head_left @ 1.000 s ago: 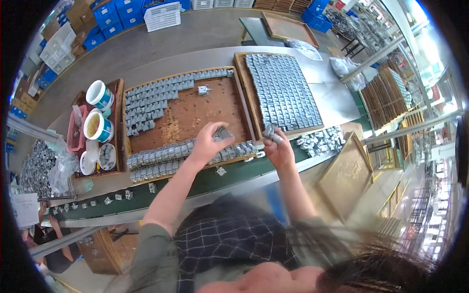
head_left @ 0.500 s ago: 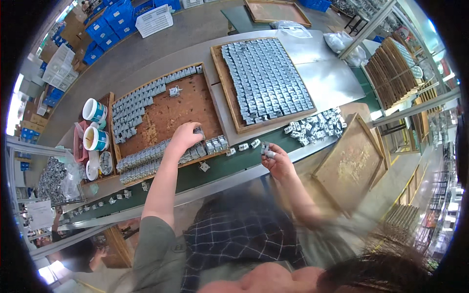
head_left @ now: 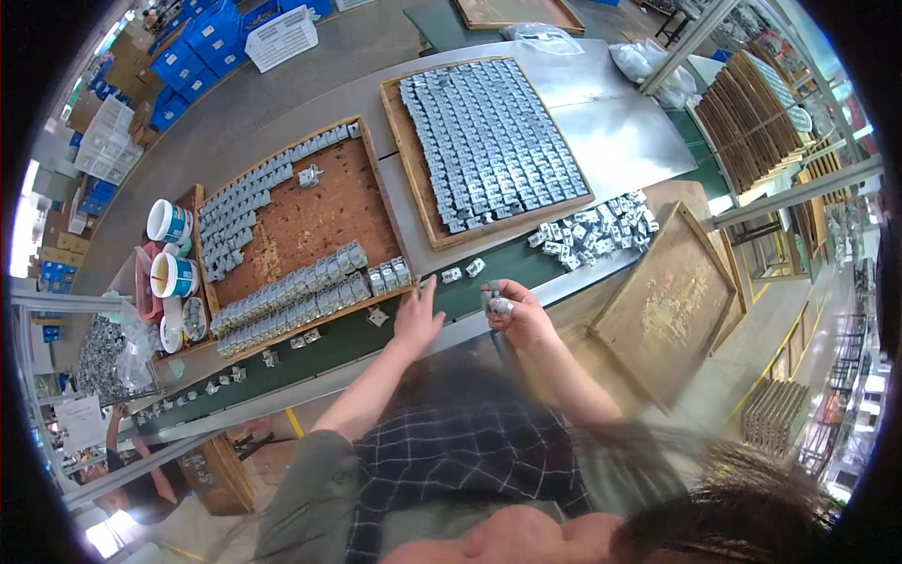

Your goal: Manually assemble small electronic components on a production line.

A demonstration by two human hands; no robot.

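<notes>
My left hand (head_left: 418,320) is over the green conveyor belt (head_left: 348,340) by the near right corner of a wooden tray (head_left: 329,226). Its fingers are stretched out; any part under the fingertips is hidden. In my right hand (head_left: 520,318), fingers curl around small grey metal parts (head_left: 492,293), seemingly two. Two loose metal parts (head_left: 463,271) lie on the belt between my hands. The tray holds rows of such parts along its left, far and near sides, with a single part (head_left: 309,176) apart on its brown base.
A second wooden tray (head_left: 413,160), covered with rows of parts, lies beyond on the metal table (head_left: 620,132). A pile of loose parts (head_left: 597,230) is right of my right hand. Empty trays (head_left: 667,301) lean at the right. White buckets (head_left: 169,221) stand at the left.
My left hand has left the tray's near rows and come right and nearer, to the belt. A part now sits at the row end where it was. My right hand still holds its parts.
</notes>
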